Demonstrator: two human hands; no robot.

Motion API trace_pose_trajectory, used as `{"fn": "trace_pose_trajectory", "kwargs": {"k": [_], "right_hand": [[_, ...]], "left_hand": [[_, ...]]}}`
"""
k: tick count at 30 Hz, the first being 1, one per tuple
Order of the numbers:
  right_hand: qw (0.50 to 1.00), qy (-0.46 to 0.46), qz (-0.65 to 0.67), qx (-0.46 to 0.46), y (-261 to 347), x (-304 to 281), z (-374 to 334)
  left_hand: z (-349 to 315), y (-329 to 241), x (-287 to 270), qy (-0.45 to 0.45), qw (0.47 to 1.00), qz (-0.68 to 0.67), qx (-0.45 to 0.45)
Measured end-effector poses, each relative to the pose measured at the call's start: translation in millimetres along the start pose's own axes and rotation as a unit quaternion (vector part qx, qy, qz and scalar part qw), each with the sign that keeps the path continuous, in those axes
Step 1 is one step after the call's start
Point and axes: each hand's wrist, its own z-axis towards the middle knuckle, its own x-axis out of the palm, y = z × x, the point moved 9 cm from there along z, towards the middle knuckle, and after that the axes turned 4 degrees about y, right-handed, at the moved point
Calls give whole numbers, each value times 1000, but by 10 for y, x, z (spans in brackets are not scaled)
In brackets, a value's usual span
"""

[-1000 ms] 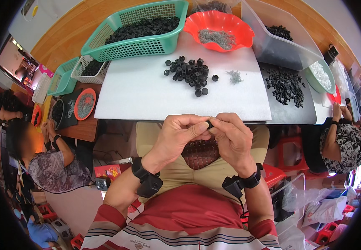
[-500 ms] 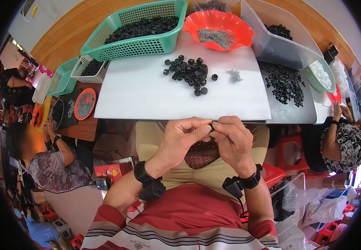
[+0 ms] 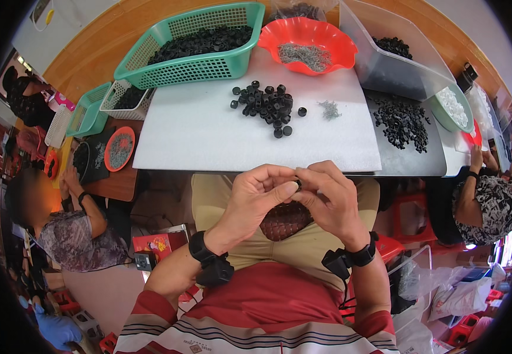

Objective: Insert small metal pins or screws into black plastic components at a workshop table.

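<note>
My left hand point(image 3: 260, 193) is closed, pinching a small black plastic part point(image 3: 298, 185) in front of the table's near edge. Fingertips of my right hand point(image 3: 330, 197) meet it from the other side, also closed on the part; fingers hide most of it. Beyond my hands, on a white foam sheet point(image 3: 197, 138), lies a heap of small black knobs point(image 3: 266, 104). One black knob point(image 3: 302, 111) sits apart to its right. Further right is a little pile of thin metal pins point(image 3: 330, 110).
At the back stand a green basket point(image 3: 191, 72) of black parts, a red scalloped bowl point(image 3: 341, 44) of metal pins and a clear bin point(image 3: 409, 79). Loose black parts point(image 3: 400, 123) cover a dark board at right. Co-workers sit at the left point(image 3: 79, 236) and right point(image 3: 483, 206).
My right hand's fingers have shifted slightly and spread a little around the black part. My left hand keeps its pinch in nearly the same place.
</note>
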Motion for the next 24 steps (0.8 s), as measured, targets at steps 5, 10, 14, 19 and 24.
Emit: {"fn": "trace_pose_trajectory", "kwargs": {"k": [5, 10, 14, 19, 24], "right_hand": [[999, 52, -15, -4, 62, 29, 48], [998, 58, -9, -9, 49, 33, 20], [997, 74, 3, 6, 28, 50, 51], [990, 116, 63, 53, 26, 45, 129], [996, 57, 58, 32, -178, -105, 278]], "left_hand": [[-19, -33, 51, 7, 1000, -8, -29], [-44, -27, 85, 19, 999, 7, -44], [-29, -44, 51, 16, 999, 25, -46], [-23, -131, 14, 1, 996, 86, -24], [26, -262, -153, -41, 992, 121, 8]]}}
